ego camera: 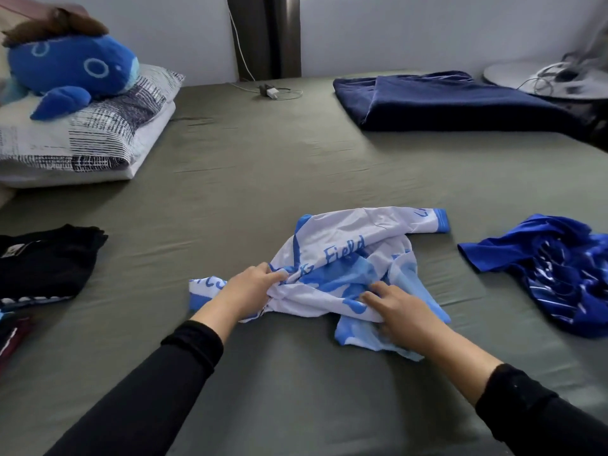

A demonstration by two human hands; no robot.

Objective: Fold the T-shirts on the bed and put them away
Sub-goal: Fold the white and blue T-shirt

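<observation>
T-shirt [342, 255] crumpled, both hands' grip.

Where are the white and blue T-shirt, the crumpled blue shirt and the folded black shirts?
white and blue T-shirt [342, 238]: head view, on its white upper panel.
crumpled blue shirt [513, 255]: head view, on its plain left part.
folded black shirts [49, 264]: head view, on the top garment.

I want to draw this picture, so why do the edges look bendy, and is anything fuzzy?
In the head view, the wide lens bends the edges, so the bed seems to curve. The light is soft and dull, without hard shadows or glare. The fan at the far right looks smeared. The hands and white shirt are fairly sharp.
</observation>
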